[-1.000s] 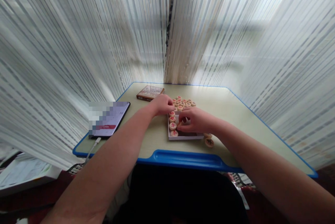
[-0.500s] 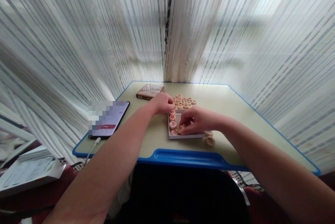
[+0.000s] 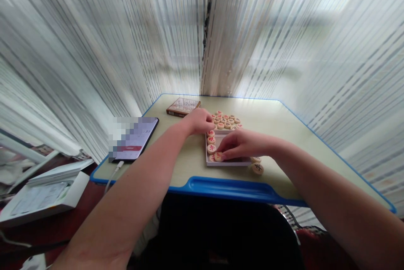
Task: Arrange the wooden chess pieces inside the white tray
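A shallow white box (image 3: 229, 163) lies on the table near its front edge. Round wooden Chinese chess pieces with red characters (image 3: 211, 149) line its left side. Inside the box, my right hand (image 3: 241, 144) pinches a red-marked Chinese chess piece (image 3: 218, 156) at the near left corner, over part of another piece. My left hand (image 3: 202, 121) is closed at the far left corner of the box; its fingertips hide whatever they grip. Beyond the box sits a cluster of Chinese chess pieces (image 3: 224, 121), red and black marked.
A black-marked piece (image 3: 258, 168) lies right of the box, with another partly hidden behind it. At the back left is a flat brown box (image 3: 183, 107). A phone (image 3: 134, 141) with a white cable (image 3: 117, 169) rests at left. The table (image 3: 303, 152) has a blue rim.
My right hand has turned the piece flatter, so its red character now faces up in the near left corner. My left hand stays by the far corner. The whole view has shifted slightly.
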Available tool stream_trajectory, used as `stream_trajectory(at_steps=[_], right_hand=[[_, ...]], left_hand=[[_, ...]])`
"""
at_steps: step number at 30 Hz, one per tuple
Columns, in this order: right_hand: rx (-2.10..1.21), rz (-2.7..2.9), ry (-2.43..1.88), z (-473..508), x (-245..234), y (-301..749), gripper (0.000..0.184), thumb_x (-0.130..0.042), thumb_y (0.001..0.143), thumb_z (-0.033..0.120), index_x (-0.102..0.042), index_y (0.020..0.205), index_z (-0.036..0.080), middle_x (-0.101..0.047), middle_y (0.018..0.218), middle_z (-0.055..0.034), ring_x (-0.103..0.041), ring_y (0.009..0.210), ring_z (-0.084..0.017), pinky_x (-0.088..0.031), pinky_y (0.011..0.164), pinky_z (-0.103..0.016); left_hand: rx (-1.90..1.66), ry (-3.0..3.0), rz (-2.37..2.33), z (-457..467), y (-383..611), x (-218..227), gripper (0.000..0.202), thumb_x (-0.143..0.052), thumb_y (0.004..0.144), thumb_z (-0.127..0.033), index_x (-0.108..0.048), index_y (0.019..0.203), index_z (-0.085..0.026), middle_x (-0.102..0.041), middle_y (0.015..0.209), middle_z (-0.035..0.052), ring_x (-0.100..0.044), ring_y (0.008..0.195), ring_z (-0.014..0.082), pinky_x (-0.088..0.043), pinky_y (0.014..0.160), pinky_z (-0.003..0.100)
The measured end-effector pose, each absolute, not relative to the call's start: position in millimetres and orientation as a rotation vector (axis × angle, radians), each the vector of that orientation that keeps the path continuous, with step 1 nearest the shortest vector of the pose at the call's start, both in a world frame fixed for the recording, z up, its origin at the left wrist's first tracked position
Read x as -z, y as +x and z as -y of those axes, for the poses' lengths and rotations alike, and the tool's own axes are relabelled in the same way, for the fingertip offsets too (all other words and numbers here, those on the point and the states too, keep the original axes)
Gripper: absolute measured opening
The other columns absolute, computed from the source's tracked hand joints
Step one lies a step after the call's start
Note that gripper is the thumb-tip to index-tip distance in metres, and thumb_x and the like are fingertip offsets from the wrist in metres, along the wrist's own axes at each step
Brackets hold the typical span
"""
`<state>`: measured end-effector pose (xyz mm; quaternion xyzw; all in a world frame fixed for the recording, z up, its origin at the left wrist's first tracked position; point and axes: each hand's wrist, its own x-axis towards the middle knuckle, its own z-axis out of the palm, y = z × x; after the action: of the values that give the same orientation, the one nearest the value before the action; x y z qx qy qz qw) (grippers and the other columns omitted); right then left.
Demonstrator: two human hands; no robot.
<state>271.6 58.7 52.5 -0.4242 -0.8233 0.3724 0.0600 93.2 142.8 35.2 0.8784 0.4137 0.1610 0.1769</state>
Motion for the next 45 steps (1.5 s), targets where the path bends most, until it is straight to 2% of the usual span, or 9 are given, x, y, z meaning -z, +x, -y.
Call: stream_trajectory(at_steps=[10,20,26,32,40,45], right_hand=[[-1.138,2.435,-1.32,-60,-45,267,0.028,-0.067,0.069,0.04,-0.064,0.084,0.017,-0.063,0.071,0.0009,-0.054,0.063,-0.011,-0.041,0.055,-0.022],[-1.139,2.404,-1.298,-60,-44,267,0.03,-0.066,0.069,0.042,-0.065,0.087,0.018,-0.064,0.072,0.0006,-0.055,0.062,-0.011,-0.04,0.054,-0.022],[-1.206,2.408,-1.272,-60,-44,268,0.028,-0.065,0.07,0.036,-0.064,0.091,0.017,-0.066,0.076,-0.0004,-0.058,0.067,-0.012,-0.043,0.058,-0.023],[-1.143,2.434,-1.285,-61,-41,266,0.03,-0.064,0.07,0.04,-0.065,0.091,0.018,-0.065,0.075,0.0,-0.057,0.065,-0.012,-0.041,0.057,-0.023],[-1.062,2.509,-1.332,-58,-46,263,0.019,-0.061,0.07,0.035,-0.064,0.077,0.017,-0.06,0.065,0.0021,-0.051,0.056,-0.009,-0.036,0.051,-0.021],[-0.815,2.61,-1.38,-55,-48,259,0.013,-0.058,0.071,0.031,-0.063,0.07,0.019,-0.059,0.063,0.0036,-0.048,0.055,-0.009,-0.033,0.052,-0.021]], left_hand=[[-0.473,2.502,-1.145,-144,93,-34,0.023,-0.049,0.061,-0.028,-0.062,0.052,-0.01,-0.036,0.045,-0.0024,-0.034,0.05,0.009,-0.024,0.049,0.025],[-0.458,2.537,-1.153,-143,94,-35,0.024,-0.049,0.061,-0.027,-0.065,0.058,-0.01,-0.04,0.045,-0.0016,-0.037,0.051,0.01,-0.024,0.05,0.026],[-0.443,2.55,-1.156,-143,94,-36,0.023,-0.049,0.061,-0.026,-0.065,0.056,-0.01,-0.043,0.045,-0.0008,-0.036,0.051,0.0101,-0.024,0.051,0.027],[-0.447,2.552,-1.161,-138,94,-40,0.021,-0.05,0.06,-0.024,-0.063,0.053,-0.01,-0.041,0.044,-0.0007,-0.034,0.051,0.0098,-0.023,0.051,0.027],[-0.457,2.58,-1.132,-144,94,-36,0.025,-0.049,0.06,-0.027,-0.067,0.057,-0.011,-0.047,0.046,-0.0002,-0.038,0.051,0.0104,-0.026,0.051,0.026],[-0.445,2.59,-1.124,-144,94,-36,0.025,-0.048,0.059,-0.026,-0.068,0.058,-0.01,-0.049,0.047,0.0008,-0.04,0.052,0.011,-0.028,0.052,0.026]])
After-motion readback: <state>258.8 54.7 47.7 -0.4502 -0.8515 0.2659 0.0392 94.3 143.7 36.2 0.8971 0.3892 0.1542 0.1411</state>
